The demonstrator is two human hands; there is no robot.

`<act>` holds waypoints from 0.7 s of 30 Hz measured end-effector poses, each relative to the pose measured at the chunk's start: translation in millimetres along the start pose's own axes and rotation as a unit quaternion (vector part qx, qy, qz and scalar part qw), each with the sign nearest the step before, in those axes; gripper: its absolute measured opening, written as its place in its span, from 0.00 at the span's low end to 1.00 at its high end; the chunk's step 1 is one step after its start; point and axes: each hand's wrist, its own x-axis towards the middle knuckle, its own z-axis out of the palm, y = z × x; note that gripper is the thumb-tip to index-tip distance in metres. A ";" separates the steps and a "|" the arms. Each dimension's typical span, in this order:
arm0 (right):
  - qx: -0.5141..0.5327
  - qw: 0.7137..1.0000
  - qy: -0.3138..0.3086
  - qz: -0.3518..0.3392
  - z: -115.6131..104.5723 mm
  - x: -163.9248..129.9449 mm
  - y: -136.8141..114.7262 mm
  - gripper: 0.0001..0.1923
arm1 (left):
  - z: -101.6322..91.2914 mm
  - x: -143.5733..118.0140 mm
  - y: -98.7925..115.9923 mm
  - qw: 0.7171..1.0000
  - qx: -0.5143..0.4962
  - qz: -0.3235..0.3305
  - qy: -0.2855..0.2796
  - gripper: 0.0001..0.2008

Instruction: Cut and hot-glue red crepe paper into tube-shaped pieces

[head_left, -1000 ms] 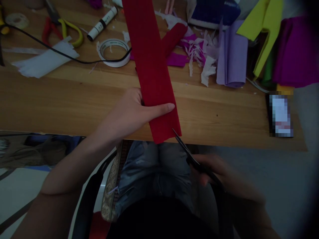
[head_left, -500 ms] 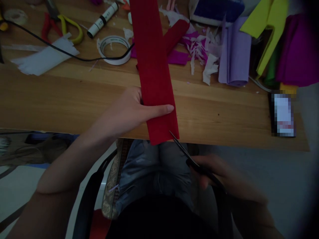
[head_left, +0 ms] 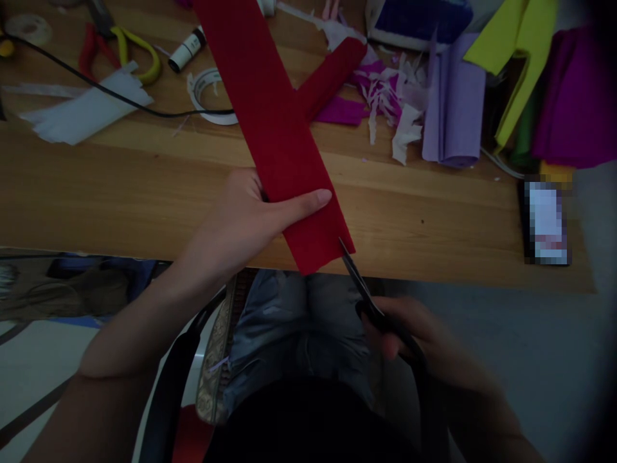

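My left hand (head_left: 250, 215) pinches a long red crepe paper strip (head_left: 270, 122) near its lower end, thumb on top. The strip slants from the upper left down to the wooden table's (head_left: 120, 199) front edge. My right hand (head_left: 424, 350) grips black scissors (head_left: 366, 296) below the table edge. The blade tips touch the strip's lower right corner.
A tape roll (head_left: 207, 96), a glue stick (head_left: 186, 51), red and yellow-handled tools (head_left: 120, 48), white paper (head_left: 81, 116) and a black cable (head_left: 96, 90) lie at the back left. Purple scraps (head_left: 380, 96), a lilac roll (head_left: 453, 103), yellow-green and purple sheets sit at the right. A phone (head_left: 547, 222) rests near the right edge.
The red strip has swung so its top leans to the left. The scissors turned steeper and their tips moved slightly right to the strip's lower right corner.
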 end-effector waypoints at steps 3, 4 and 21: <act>0.003 1.000 -0.011 -0.002 0.6 1.1 -1.5 0.27 | -0.3 -0.3 0.3 1.000 0.011 -0.002 -0.007 0.10; 0.002 1.000 -0.016 0.002 0.4 1.3 -1.8 0.27 | -0.6 -0.3 1.0 1.000 0.014 -0.003 -0.009 0.10; 0.008 0.995 -0.091 0.041 -7.8 -0.2 0.5 0.21 | -7.7 1.7 11.6 0.989 0.117 -0.052 -0.071 0.12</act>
